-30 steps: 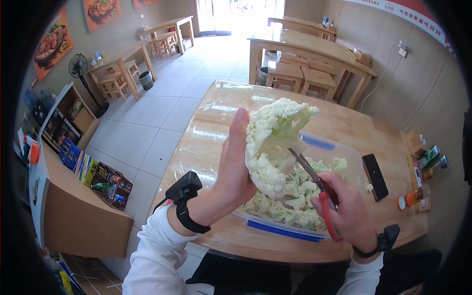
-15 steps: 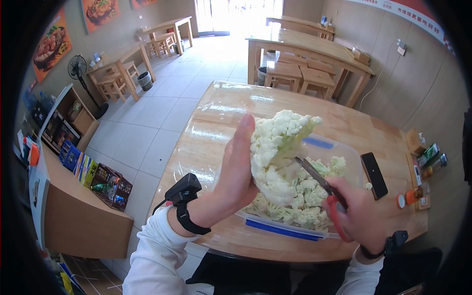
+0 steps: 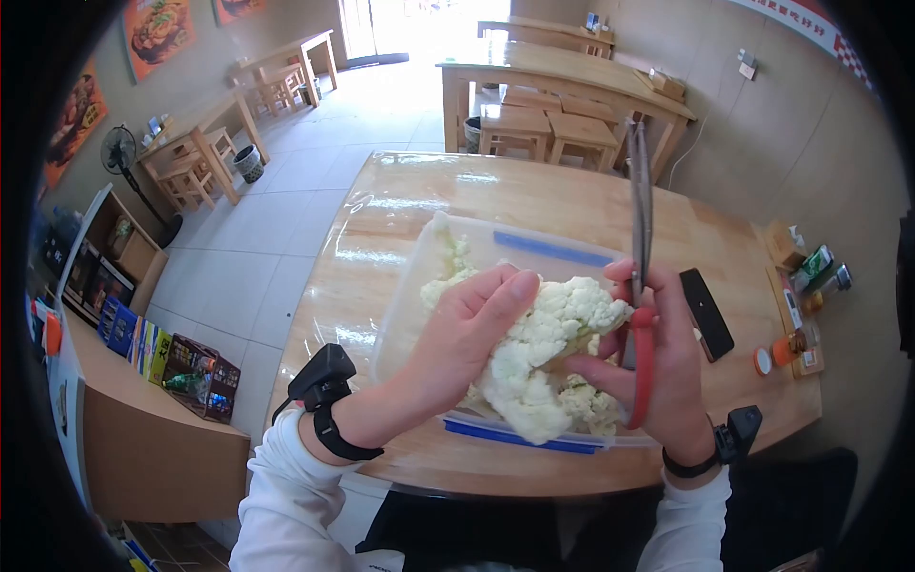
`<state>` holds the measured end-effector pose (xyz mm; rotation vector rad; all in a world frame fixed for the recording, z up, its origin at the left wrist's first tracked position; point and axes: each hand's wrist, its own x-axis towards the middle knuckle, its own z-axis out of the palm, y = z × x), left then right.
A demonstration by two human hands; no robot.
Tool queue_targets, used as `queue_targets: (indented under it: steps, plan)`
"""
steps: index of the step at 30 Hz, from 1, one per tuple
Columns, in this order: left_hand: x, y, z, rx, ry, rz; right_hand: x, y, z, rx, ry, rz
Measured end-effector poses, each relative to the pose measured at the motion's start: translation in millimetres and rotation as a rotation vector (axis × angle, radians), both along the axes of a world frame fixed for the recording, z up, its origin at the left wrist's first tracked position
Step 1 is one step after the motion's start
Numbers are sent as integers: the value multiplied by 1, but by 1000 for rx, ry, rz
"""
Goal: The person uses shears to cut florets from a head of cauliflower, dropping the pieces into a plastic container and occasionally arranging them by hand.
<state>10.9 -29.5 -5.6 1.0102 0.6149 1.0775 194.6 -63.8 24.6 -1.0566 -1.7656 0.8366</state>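
My left hand is closed around a large head of cauliflower, held low over a clear plastic box with blue clips. Red-handled scissors hang in my right hand, their blades pointing up and away from me. The right thumb and fingertips reach to the cauliflower's right side; whether they press on it is hard to tell. Cut florets lie in the box, partly hidden by my hands and the cauliflower head.
The box stands on a wooden table. To its right lie a black phone, an orange-filled jar and a tissue box. A wooden counter stands at left; more tables and stools are farther back.
The cauliflower has come down and turned towards the box. My right hand has swung the scissors from pointing into the cauliflower to pointing upward, and its fingers have moved to the cauliflower's side.
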Motion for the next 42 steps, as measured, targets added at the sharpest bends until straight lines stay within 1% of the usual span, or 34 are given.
queue_targets:
  steps: [1,4,6,8,9,10,11,13,14,15,16,17,18,19,20,21,22,23,25,26,27,29,31,33,34,36,37,39,40,42]
  plan:
    - [0,0,0,25,44,-3,0,-1,0,0,1,-6]
    - [-1,-1,-1,87,50,7,-8,-2,1,25,72,1]
    - [-1,-2,2,92,32,13,-9,-2,-2,13,219,3]
    - [-1,-3,4,95,12,17,-5,0,-3,37,197,-17]
    - [-3,-2,5,69,-60,-31,-1,2,-3,62,173,-34]
    - [-4,0,6,43,-133,-79,3,5,-5,62,245,-85]
    - [-8,2,7,43,-136,-83,6,8,-2,-7,436,-33]
    - [-15,8,10,2,-134,-135,20,21,-4,-25,618,73]
    - [-16,8,15,15,-59,-71,21,25,-4,-20,617,69]
    - [-19,12,16,17,-58,-76,18,27,-3,-75,671,81]
    - [-23,16,16,233,306,-28,16,29,-2,-133,725,95]
    - [-26,19,16,448,671,23,20,31,-4,-134,726,94]
    - [-28,21,14,649,787,71,28,33,-8,-201,757,224]
    - [-26,21,13,644,789,73,32,35,-10,-271,786,355]
    - [-22,20,12,852,846,279,34,35,-12,-277,788,356]
    - [-19,19,12,1059,894,492,35,34,-12,-253,680,287]
    - [-21,13,17,975,854,295,34,33,-11,-227,570,219]
    - [-17,6,20,971,856,297,30,30,-7,-230,570,222]
    - [-3,-9,22,519,415,-5,19,21,3,-223,434,141]
    - [0,-13,22,430,399,-59,18,21,2,-185,319,97]
    - [3,-12,17,429,401,-57,15,20,0,-186,321,100]
    - [12,-7,4,230,138,-77,12,16,-7,-101,314,80]
    - [13,-6,5,238,103,-79,12,11,-6,-143,266,69]
    - [10,-5,6,269,134,-38,9,11,-7,-35,267,31]
    - [9,-3,5,272,135,-33,9,10,-6,-32,267,36]
    - [6,2,1,114,-76,-1,9,9,-6,-33,332,30]
    - [3,3,4,123,-77,12,12,9,-6,-26,330,44]
    - [-2,2,9,62,-213,44,20,10,-10,89,199,47]
    - [-4,1,9,65,-214,55,20,8,-8,33,197,93]
    - [-3,2,9,-51,-302,-59,16,6,-8,24,190,83]
